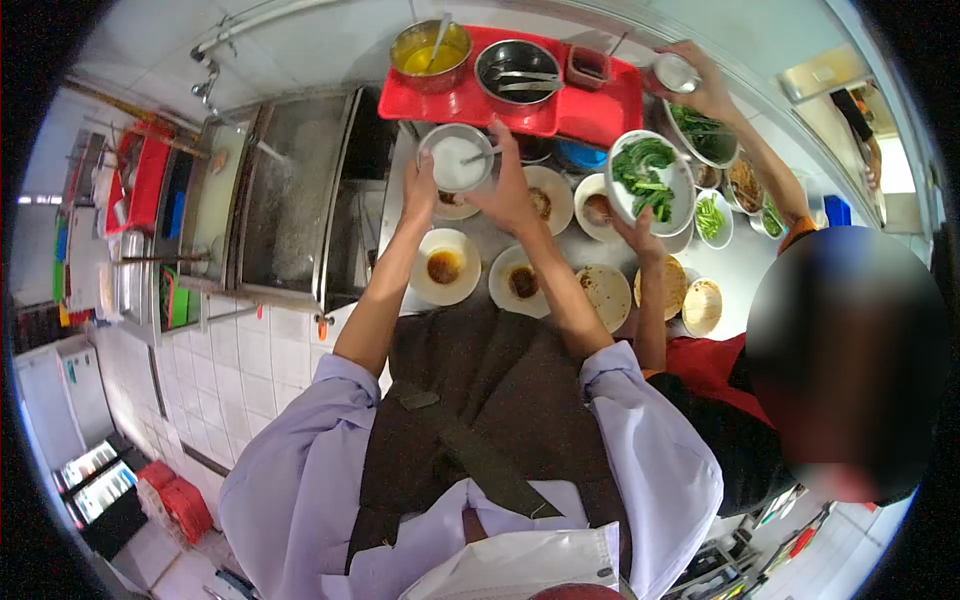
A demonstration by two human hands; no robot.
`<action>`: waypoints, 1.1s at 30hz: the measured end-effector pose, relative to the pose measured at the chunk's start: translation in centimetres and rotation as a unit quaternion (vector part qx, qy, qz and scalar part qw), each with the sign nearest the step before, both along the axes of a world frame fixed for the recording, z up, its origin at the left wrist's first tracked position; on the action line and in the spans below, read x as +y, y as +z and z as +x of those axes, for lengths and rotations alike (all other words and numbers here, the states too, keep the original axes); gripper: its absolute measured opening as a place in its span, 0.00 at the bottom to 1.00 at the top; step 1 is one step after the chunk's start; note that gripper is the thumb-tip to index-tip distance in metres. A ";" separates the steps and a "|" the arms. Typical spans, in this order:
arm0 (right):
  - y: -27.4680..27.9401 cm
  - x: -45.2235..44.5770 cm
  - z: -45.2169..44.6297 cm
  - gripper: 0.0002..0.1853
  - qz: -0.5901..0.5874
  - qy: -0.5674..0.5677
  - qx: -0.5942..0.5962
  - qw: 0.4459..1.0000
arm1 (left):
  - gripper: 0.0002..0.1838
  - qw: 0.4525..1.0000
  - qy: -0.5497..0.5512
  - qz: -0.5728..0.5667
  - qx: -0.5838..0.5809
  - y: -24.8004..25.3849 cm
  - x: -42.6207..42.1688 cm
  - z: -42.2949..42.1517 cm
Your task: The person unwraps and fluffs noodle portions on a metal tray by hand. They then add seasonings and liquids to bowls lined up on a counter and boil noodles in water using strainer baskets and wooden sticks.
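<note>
My left hand (420,188) is closed on the left side of a metal bowl (436,176) holding something white. My right hand (510,192) wraps round the bowl's right side, its fingers partly hidden. A spoon (482,156) rests in the white contents, its handle reaching toward my right hand. Below the bowl stand a white bowl with brown sauce (444,266) and another sauced bowl (521,281), near my right forearm. Further bowls with brown contents (546,200) (597,210) sit to the right.
Behind is a red tray (572,122) with a pot of yellow liquid (430,52) and a dark bowl with utensils (517,72). At right, a co-worker's hands hold a bowl of greens (648,182) and a small white container (675,73). Steaming vats (290,190) stand left.
</note>
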State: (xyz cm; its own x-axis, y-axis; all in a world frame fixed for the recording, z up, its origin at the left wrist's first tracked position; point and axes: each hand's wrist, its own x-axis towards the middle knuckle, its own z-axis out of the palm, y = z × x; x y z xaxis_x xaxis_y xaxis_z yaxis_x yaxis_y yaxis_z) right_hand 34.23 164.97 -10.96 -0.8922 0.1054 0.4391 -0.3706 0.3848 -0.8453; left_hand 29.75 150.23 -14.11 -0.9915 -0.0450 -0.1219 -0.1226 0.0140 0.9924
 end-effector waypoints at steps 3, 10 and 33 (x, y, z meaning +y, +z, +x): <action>-0.2 1.4 0.8 0.58 0.075 -0.054 0.001 0.996 | 0.29 0.996 -0.088 0.008 -0.016 2.1 2.2 0.1; 0.2 4.9 1.2 0.41 0.045 -0.196 0.088 0.976 | 0.27 0.968 -0.248 -0.014 0.017 6.5 7.1 0.0; -3.0 12.3 -5.1 0.33 0.094 -0.367 -0.014 0.926 | 0.14 0.953 -0.287 -0.021 -0.094 0.0 3.4 1.1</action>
